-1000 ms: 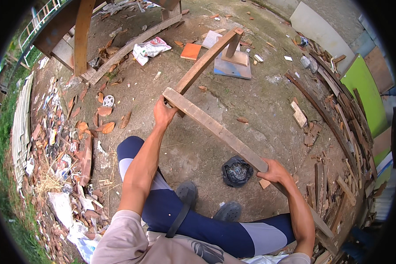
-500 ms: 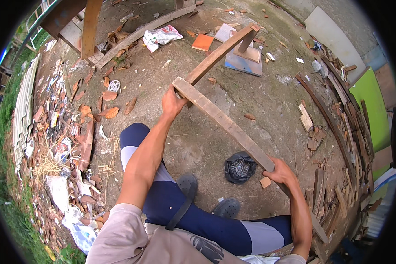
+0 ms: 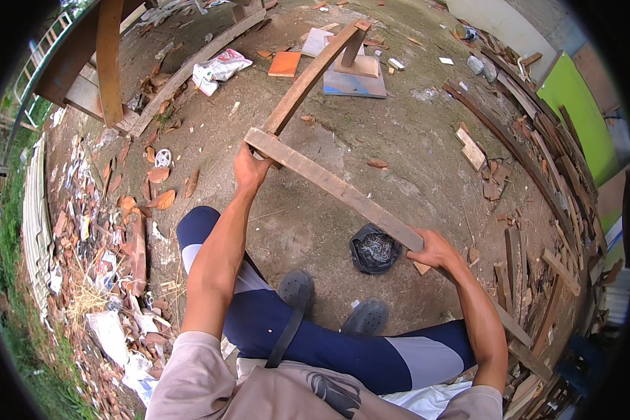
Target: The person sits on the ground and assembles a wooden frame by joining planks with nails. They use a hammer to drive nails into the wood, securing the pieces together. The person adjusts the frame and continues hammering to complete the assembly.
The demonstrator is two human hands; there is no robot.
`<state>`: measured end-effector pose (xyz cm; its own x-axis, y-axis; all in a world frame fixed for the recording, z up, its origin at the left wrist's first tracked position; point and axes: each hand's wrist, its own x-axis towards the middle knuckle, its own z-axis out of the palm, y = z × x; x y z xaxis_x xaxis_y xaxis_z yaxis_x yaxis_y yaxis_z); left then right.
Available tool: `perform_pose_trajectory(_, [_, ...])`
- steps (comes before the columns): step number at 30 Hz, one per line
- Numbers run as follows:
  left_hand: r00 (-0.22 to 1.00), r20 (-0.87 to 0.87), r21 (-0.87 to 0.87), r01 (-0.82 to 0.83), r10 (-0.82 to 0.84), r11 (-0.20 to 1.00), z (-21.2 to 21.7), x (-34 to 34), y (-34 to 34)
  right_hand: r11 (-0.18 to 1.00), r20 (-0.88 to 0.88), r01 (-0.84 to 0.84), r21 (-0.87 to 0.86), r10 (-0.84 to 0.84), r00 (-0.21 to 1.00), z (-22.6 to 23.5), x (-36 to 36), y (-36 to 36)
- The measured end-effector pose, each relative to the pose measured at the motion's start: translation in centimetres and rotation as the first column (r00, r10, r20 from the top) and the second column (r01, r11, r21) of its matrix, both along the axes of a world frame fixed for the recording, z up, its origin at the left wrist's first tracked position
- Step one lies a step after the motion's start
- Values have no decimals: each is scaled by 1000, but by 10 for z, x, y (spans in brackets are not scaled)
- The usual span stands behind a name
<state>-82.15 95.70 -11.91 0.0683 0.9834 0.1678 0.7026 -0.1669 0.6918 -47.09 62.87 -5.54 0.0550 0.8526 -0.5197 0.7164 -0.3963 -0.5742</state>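
A frame of joined wooden beams is in both my hands. Its near beam (image 3: 336,187) slants across in front of me from far left to near right. My left hand (image 3: 250,168) is closed round the left end, by the corner joint. My right hand (image 3: 435,249) grips the other end, with its thumb along the wood. From the left corner a second beam (image 3: 311,80) runs away from me to a short post (image 3: 352,52), which stands by a small wood block on the ground. Below the near beam, close to my right hand, sits a black plastic bag (image 3: 375,250) of nails.
Scrap planks (image 3: 511,143) lie piled along the right, beside a green panel (image 3: 574,115). Litter and dry leaves (image 3: 159,175) spread on the left. An orange tile (image 3: 284,64), a blue-grey board (image 3: 357,85) and a wooden structure (image 3: 109,63) are beyond. My sandals (image 3: 366,318) rest below the bag.
The whole view has shifted, so most of the scene appears further left and the far things higher. Both hands keep their grip on the wooden frame.
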Motion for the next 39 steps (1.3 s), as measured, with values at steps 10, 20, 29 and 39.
perform_pose_trajectory(10, [999,-37,-3,29,-29,1000,10,6,-14,999,-3,-14,48,14,1000,-17,5,-6])
perform_pose_trajectory(20, [997,44,116,56,-61,992,-11,6,-17,1000,-29,8,-3,-8,1000,-18,13,-16])
perform_pose_trajectory(29, [995,62,61,72,-76,996,-5,3,-11,993,292,-31,115,-4,956,-10,-9,-8])
perform_pose_trajectory(39, [997,41,0,62,-62,998,0,-3,-8,990,279,-32,137,-8,960,-22,-13,-4])
